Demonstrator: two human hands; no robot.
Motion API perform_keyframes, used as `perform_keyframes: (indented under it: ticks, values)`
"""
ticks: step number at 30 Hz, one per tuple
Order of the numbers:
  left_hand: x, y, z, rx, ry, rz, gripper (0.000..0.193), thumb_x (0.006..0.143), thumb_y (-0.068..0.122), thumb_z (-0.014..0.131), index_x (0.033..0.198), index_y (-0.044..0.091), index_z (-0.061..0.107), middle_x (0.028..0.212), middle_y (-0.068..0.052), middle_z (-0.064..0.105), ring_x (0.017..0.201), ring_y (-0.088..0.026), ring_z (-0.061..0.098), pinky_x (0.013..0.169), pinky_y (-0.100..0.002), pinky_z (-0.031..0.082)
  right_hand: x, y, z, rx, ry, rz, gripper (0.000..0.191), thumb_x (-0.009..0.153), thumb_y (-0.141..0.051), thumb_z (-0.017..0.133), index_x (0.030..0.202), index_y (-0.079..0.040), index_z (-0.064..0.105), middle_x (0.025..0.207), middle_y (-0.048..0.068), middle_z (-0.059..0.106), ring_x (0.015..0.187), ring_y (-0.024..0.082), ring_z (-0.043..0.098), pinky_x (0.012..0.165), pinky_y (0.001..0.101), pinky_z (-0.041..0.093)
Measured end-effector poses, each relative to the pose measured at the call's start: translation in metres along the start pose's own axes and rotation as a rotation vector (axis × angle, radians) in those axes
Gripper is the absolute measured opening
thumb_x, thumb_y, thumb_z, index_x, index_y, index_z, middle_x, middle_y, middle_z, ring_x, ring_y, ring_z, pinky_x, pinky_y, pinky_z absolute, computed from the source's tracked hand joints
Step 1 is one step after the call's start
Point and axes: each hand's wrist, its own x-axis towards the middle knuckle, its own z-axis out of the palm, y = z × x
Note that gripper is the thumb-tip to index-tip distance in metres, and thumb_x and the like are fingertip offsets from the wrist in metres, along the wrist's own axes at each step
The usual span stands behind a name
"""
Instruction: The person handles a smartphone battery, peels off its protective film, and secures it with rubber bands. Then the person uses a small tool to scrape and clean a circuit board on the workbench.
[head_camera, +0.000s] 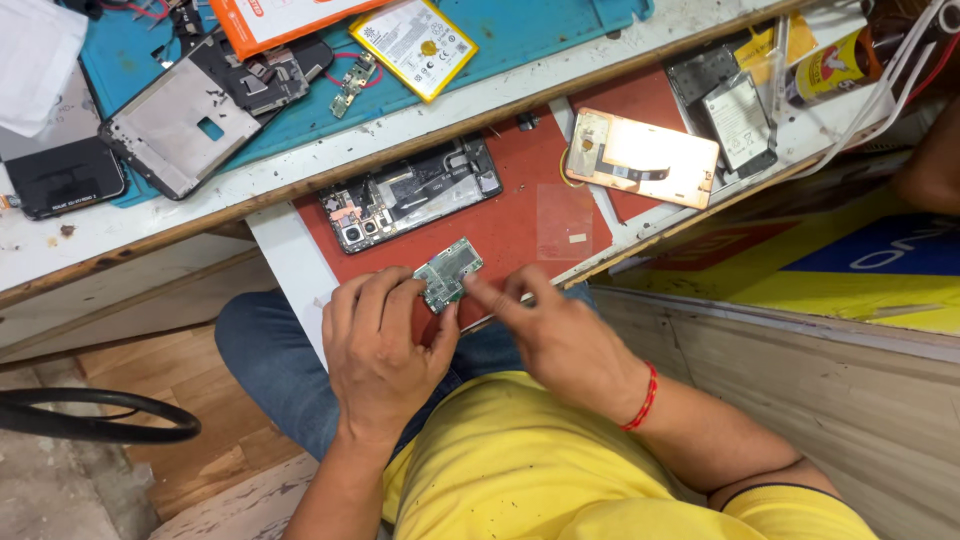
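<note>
From the head view, my left hand (375, 345) holds a small green board (448, 273) by its lower edge, fingers closed narrow around it, just above the red mat (520, 215) on the pulled-out shelf. My right hand (555, 335) holds nothing; its index finger points out and touches the board's right edge, the other fingers curled. An opened phone (410, 193) lies on the mat just behind the board, and a gold phone frame (645, 158) lies to the right. I cannot see well whether my thumb presses on the small parts. I think the board could slip from such a light edge grip and fall to my lap, or my finger could bend a fragile connector.
</note>
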Motion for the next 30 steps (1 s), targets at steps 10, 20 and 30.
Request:
perform_keyframes:
  ticks: [10,20,30]
  values:
    - [-0.002,0.000,0.001,0.007,0.006,0.004,0.035,0.079,0.024,0.086,0.103,0.003,0.071,0.114,-0.009,0.067,0.107,-0.030,0.061,0.091,-0.044,0.048,0.004,0.006,0.002,-0.018,-0.011,0.063,0.060,0.089,0.002,0.058,0.145,-0.019,0.055,0.111,0.014,0.058,0.077,0.037,0.068,0.065,0.0477,0.056]
    - [-0.001,-0.001,0.001,0.003,0.004,-0.004,0.035,0.079,0.024,0.086,0.103,0.003,0.071,0.113,-0.008,0.067,0.106,-0.030,0.061,0.090,-0.044,0.048,0.005,0.007,0.002,0.010,0.081,0.056,0.060,0.090,0.001,0.060,0.147,-0.018,0.055,0.112,0.015,0.059,0.082,0.037,0.069,0.067,0.0467,0.057]
    - [-0.010,-0.008,0.000,-0.064,0.041,0.003,0.032,0.078,0.020,0.086,0.101,0.004,0.070,0.112,-0.009,0.070,0.109,-0.031,0.063,0.094,-0.044,0.049,0.003,-0.003,0.013,-0.023,0.107,-0.025,0.066,0.085,0.004,0.057,0.148,-0.015,0.053,0.115,0.018,0.059,0.087,0.038,0.069,0.070,0.0470,0.058]
